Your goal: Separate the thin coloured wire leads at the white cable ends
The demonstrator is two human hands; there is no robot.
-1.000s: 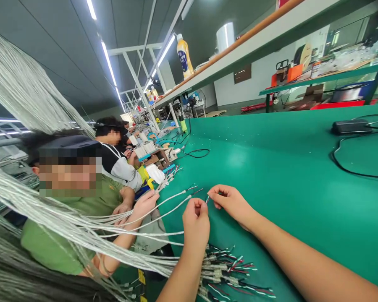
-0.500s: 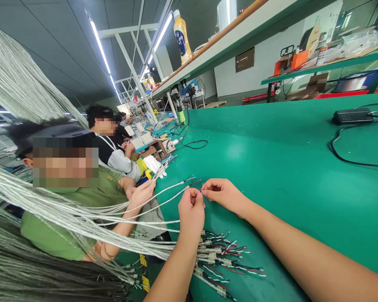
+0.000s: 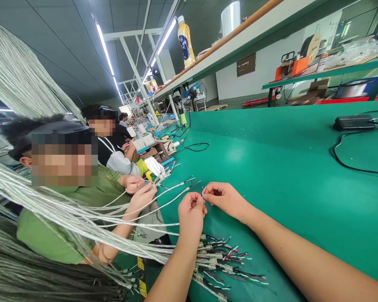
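Observation:
Over the green table, my left hand [image 3: 192, 209] is closed in a pinch on the end of a braided cable, whose sheath runs off to the left behind my wrist. Thin coloured wires [image 3: 204, 190] stick out between my fingertips. My right hand [image 3: 224, 198] pinches these wires, its thumb and forefinger touching my left fingertips. Beneath my left forearm lies a bundle of cable ends [image 3: 220, 260] with black, white and red wires fanned out on the table. Two more braided cables [image 3: 173, 195] with bare wire tips lie just left of my hands.
A co-worker in a green shirt [image 3: 66, 201] sits close at left, handling cables. Another person sits behind. A bottle [image 3: 185, 44] stands on the overhead shelf [image 3: 233, 46]. A black power adapter [image 3: 354, 123] with its cord lies on the green table [image 3: 286, 176] at right.
The view has shifted slightly. The co-worker's far hand has come up beside the cables. My hands keep the same pinch, with little visible movement.

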